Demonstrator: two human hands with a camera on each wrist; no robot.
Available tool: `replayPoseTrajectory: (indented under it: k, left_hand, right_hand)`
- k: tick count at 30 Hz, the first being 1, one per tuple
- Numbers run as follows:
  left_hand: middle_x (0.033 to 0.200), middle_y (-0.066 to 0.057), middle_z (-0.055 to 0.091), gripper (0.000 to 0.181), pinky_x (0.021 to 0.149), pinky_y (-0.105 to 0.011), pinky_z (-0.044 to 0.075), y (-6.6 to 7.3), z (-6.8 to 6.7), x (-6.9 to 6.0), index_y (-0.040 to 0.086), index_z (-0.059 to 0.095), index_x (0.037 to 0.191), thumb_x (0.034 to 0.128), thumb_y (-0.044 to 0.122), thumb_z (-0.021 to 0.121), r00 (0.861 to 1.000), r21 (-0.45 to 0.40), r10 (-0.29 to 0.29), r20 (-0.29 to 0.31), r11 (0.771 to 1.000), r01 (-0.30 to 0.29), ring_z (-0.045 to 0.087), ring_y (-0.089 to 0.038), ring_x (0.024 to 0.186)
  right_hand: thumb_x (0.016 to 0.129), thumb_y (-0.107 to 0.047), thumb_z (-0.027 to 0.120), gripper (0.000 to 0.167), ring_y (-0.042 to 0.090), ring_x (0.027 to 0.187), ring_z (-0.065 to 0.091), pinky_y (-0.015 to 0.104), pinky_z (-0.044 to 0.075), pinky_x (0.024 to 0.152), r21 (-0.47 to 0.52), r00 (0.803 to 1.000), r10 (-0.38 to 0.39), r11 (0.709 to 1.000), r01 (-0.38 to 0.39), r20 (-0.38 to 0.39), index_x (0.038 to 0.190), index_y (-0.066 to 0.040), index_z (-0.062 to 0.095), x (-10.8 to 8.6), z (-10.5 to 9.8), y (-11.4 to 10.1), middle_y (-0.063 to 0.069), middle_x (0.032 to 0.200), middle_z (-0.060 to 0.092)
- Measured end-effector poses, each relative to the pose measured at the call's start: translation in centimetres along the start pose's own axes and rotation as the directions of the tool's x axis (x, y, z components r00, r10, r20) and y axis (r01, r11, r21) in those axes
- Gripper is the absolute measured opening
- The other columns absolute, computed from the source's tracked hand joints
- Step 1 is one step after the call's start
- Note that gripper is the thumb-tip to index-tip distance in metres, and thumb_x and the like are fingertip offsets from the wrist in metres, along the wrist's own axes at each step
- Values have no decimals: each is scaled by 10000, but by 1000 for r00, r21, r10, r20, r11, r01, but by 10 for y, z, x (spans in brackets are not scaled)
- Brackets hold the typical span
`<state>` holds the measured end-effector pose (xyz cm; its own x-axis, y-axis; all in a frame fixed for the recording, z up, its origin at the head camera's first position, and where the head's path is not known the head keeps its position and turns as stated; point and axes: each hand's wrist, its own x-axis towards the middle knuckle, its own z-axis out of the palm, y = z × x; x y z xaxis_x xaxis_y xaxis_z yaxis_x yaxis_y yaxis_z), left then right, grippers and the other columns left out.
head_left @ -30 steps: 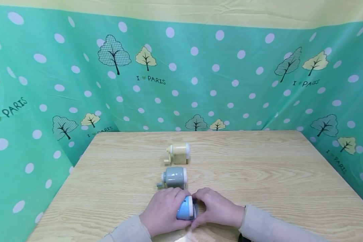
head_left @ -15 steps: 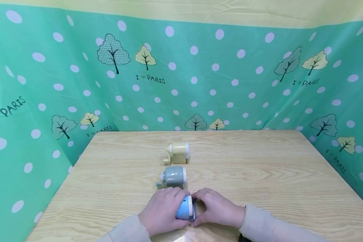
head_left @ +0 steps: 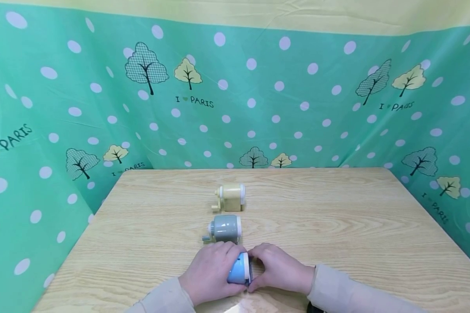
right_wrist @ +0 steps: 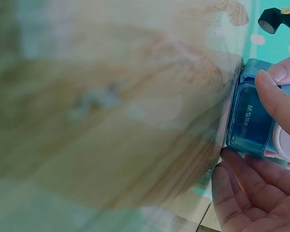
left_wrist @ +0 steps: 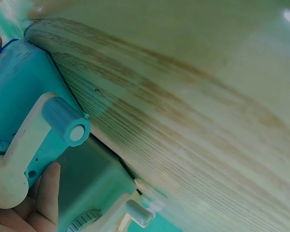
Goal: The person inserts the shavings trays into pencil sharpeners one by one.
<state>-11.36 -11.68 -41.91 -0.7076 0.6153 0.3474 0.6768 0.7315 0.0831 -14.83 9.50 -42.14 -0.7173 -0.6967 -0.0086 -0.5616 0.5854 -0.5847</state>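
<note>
A blue crank pencil sharpener (head_left: 238, 269) with a white rim sits near the table's front. My left hand (head_left: 213, 271) grips its body from the left. In the left wrist view its crank (left_wrist: 63, 118) has a pale arm and a blue knob. At its right end, my right hand (head_left: 282, 269) pinches the see-through blue shavings drawer (right_wrist: 251, 118), thumb on one side and fingers on the other. White lettering shows on the drawer. My palms hide much of the sharpener's body in the head view.
Just behind my left hand stands a grey-blue pencil sharpener (head_left: 226, 228), its crank to the left. Farther back is a yellow one (head_left: 232, 198), facing the same way. A green patterned curtain (head_left: 250, 87) surrounds the wooden table (head_left: 337, 208).
My right hand has shifted slightly left, and the drawer shows less beyond the blue sharpener's white rim. My left hand keeps its grip. The other two sharpeners stay put.
</note>
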Motion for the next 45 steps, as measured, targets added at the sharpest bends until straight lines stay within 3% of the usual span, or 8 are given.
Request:
replayPoseTrajectory:
  k: [35, 45]
  left_hand:
    - [1012, 78, 654, 642, 750, -261, 532, -2, 3, -1, 165, 617, 1142, 716, 611, 794, 999, 0, 14, -35, 1000, -14, 595, -63, 855]
    - [990, 87, 650, 637, 731, -242, 522, -2, 5, -1, 170, 622, 1121, 703, 618, 799, 998, 9, 23, -59, 1000, -23, 587, -55, 835]
  right_hand:
    - [656, -344, 915, 546, 47, 968, 599, 228, 510, 858, 28, 999, -48, 998, 48, -2, 1105, -112, 707, 4, 1, -4, -82, 1041, 711]
    - [651, -325, 920, 512, 25, 946, 580, 217, 504, 850, 19, 1000, -31, 999, 31, 0, 1070, -121, 709, 6, 3, -3, -105, 1004, 697]
